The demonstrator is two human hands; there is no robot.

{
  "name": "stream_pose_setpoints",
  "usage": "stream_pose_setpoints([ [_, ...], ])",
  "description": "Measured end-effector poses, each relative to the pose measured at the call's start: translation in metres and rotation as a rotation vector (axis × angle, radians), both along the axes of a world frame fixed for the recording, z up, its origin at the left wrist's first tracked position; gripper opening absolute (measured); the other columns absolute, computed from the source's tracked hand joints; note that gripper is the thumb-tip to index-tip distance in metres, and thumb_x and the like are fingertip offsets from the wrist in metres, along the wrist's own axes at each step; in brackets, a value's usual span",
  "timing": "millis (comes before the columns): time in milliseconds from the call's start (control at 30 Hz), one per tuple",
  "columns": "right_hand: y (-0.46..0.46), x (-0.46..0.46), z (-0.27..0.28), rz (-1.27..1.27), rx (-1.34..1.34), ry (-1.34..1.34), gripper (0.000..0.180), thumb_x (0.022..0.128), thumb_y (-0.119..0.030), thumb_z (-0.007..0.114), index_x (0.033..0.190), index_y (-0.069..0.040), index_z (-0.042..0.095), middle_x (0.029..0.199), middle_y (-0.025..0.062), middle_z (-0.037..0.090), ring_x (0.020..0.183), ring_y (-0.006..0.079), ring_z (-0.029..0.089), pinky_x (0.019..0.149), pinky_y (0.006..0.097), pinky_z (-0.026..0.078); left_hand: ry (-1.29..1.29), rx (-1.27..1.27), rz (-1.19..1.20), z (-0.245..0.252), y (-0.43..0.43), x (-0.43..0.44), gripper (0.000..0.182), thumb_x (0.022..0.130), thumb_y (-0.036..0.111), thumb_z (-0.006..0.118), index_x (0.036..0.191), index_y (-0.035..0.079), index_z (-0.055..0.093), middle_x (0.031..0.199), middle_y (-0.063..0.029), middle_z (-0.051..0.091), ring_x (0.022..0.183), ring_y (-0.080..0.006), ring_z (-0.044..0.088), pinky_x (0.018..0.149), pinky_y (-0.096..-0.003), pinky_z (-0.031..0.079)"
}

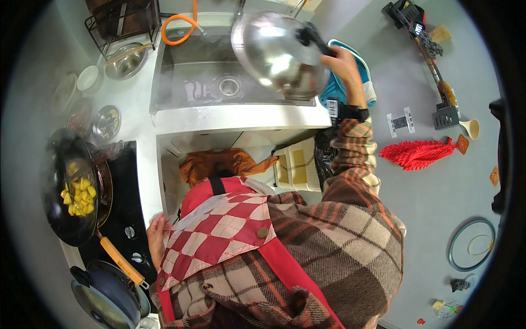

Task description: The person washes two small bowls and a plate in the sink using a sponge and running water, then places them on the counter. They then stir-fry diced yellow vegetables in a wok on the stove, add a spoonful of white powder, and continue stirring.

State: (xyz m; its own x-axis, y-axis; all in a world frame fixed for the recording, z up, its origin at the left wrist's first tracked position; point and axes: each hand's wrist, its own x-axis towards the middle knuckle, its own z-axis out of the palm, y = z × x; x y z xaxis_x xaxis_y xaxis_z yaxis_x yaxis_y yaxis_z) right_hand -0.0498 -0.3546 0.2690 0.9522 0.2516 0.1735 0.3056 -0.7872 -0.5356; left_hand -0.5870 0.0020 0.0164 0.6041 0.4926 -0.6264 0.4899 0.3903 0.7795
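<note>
My right hand (343,68) grips the black handle of a domed metal pan lid (275,57), tilted above the right part of the sink (197,103). At the left, a black wok (61,214) with a wooden handle (121,261) stands on the black stove (123,185); yellow chunks of food (80,197) lie in it. My left hand (157,236) is by the counter edge, beside the stove, with no object visible in it. Its fingers are partly hidden by the apron.
A lidded pot (107,292) stands at the lower left. Past the stove are a small metal dish (106,122), a white bowl (88,78) and a metal bowl with chopsticks (126,63). An orange hose (176,41) hangs at the sink; a blue basin (335,88) is right of it.
</note>
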Motion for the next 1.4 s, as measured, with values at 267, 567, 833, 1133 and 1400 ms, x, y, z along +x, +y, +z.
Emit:
stream_pose_setpoints([
  [267,-0.149,0.088,-0.007,-0.778,-0.275,-0.024,0.039,0.059,-0.028,0.065,0.079,0.005,0.064,0.071,0.0152,0.064,0.069,0.0292,0.064,0.063,0.037,0.047,-0.009,-0.062,-0.018,-0.001,-0.003,0.036,0.036,0.089,0.029,0.057,0.115,0.004,0.057,0.093,-0.0064,0.065,0.073,-0.0121,0.06,0.064,-0.0233,0.047],
  [567,-0.223,0.15,-0.024,-0.766,-0.229,0.136,0.038,0.062,-0.038,0.07,0.076,-0.003,0.067,0.076,0.0108,0.066,0.073,0.0277,0.064,0.07,0.0381,0.047,0.095,0.003,-0.024,0.015,-0.016,0.071,0.036,0.09,0.032,0.056,0.116,0.006,0.055,0.092,-0.0024,0.062,0.069,-0.0079,0.055,0.06,-0.0198,0.043],
  [833,-0.249,0.164,-0.034,-0.475,-0.352,-0.035,0.052,0.073,-0.046,0.067,0.055,0.001,0.056,0.047,0.01,0.049,0.047,0.022,0.049,0.049,0.0382,0.038,0.108,0.02,0.014,0.012,-0.016,0.067,0.037,0.091,0.03,0.055,0.119,0.006,0.055,0.093,-0.0016,0.062,0.072,-0.0087,0.057,0.06,-0.0209,0.045],
  [1133,-0.067,0.068,0.005,-0.055,-0.244,-0.463,0.036,0.087,-0.028,0.06,0.113,-0.004,0.057,0.094,0.0125,0.063,0.081,0.019,0.059,0.072,0.0306,0.048,-0.05,0.067,-0.02,0.006,-0.006,0.047,0.035,0.091,0.028,0.055,0.116,0.004,0.056,0.092,-0.0029,0.064,0.075,-0.01,0.06,0.063,-0.0228,0.048],
  [1400,0.269,-0.143,-0.058,1.141,0.12,0.068,0.034,0.079,-0.008,0.066,0.112,-0.006,0.057,0.109,0.0107,0.056,0.089,0.0191,0.056,0.069,0.0292,0.047,-0.173,-0.179,0.376,0.024,-0.032,-0.034,0.039,0.092,0.033,0.051,0.115,0.002,0.055,0.093,-0.0091,0.065,0.08,-0.0152,0.063,0.07,-0.0275,0.054],
])
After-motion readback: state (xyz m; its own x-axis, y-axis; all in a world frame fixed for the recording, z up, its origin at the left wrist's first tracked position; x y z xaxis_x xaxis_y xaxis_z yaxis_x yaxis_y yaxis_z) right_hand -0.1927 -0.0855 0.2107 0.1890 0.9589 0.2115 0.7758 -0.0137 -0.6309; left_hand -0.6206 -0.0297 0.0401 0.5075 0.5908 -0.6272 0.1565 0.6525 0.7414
